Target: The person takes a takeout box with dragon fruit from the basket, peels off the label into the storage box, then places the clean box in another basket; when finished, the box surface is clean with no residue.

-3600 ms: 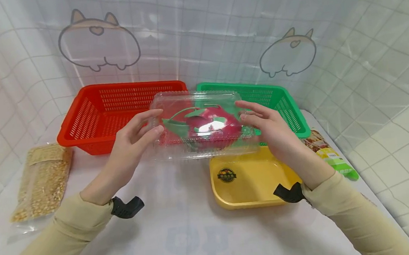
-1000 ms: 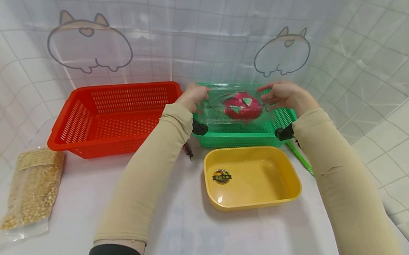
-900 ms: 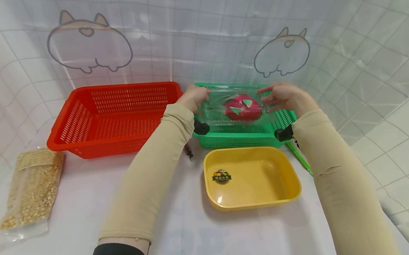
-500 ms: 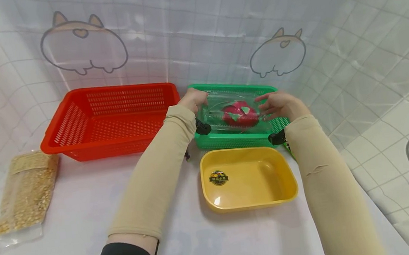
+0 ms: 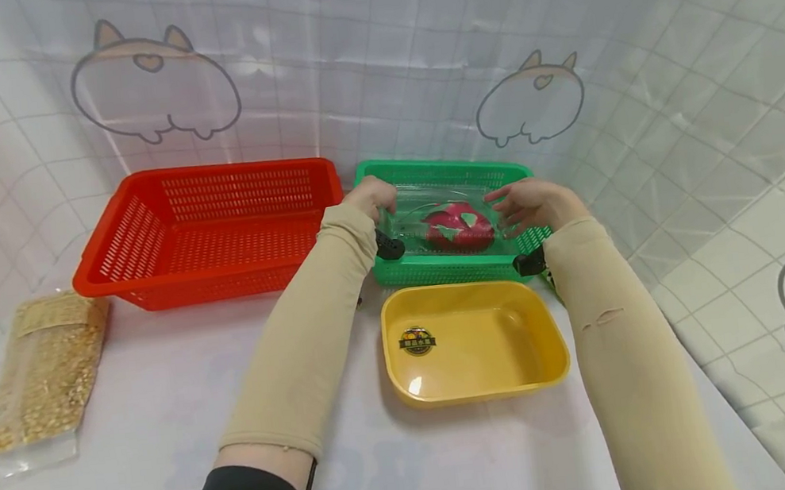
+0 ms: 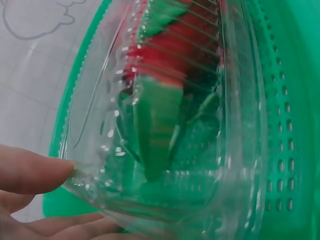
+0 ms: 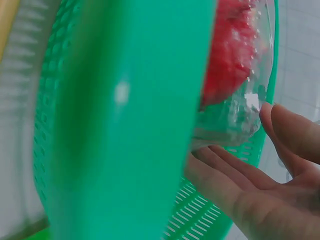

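Observation:
A clear plastic clamshell box point(image 5: 404, 220) lies inside the green basket point(image 5: 452, 268), with a pink dragon fruit point(image 5: 460, 227) with green scales in it. My left hand point(image 5: 371, 194) pinches the box's left end; in the left wrist view the thumb point(image 6: 42, 172) is on its rim and the fingers go beneath. At the box's other end is my right hand point(image 5: 535, 202), its fingers fairly straight. The right wrist view shows those fingers point(image 7: 235, 175) reaching under the box's end, with one fingertip against its side.
A red basket point(image 5: 238, 281) stands to the left of the green one. In front of the green basket is a yellow tub point(image 5: 476, 356) with a round label. A bag of yellow kernels point(image 5: 49, 369) lies at far left. A patterned curtain point(image 5: 345, 66) hangs behind.
The clamshell box with the dragon fruit has moved from in front of me to the green basket and come down into it. Both hands have gone along with it.

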A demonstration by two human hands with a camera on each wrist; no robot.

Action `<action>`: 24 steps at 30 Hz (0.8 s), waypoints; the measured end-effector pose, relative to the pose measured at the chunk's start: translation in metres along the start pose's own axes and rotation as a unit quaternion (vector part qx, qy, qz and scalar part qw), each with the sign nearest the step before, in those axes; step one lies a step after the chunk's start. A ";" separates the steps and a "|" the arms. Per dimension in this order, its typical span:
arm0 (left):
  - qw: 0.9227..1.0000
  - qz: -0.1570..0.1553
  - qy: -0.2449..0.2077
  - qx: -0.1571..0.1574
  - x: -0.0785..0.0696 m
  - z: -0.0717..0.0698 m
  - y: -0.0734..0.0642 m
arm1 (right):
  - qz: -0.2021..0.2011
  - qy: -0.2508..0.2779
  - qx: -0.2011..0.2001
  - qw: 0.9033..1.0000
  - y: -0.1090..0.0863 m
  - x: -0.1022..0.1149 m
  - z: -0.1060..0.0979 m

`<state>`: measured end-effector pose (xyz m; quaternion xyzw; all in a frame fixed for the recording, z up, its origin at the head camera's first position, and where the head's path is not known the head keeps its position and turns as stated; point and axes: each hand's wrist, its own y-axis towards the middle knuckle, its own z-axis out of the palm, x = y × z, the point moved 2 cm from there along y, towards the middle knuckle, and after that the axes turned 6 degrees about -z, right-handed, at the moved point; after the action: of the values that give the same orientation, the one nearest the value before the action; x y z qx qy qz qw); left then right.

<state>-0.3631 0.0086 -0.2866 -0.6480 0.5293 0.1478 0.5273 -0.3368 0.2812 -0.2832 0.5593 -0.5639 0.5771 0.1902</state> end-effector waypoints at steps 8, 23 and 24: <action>0.996 0.005 0.088 0.013 -0.001 0.003 0.023 | 0.002 -0.023 0.037 0.999 -0.003 0.005 -0.001; 0.998 0.054 0.043 0.000 0.018 0.006 0.092 | 0.000 -0.034 0.007 0.999 -0.001 0.003 0.001; 0.998 0.052 0.044 -0.002 0.016 0.007 0.073 | -0.002 -0.035 0.005 0.999 -0.002 0.003 0.002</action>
<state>-0.4155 0.0142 -0.3398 -0.6263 0.5849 0.1477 0.4937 -0.3356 0.2786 -0.2804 0.5810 -0.5664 0.5596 0.1688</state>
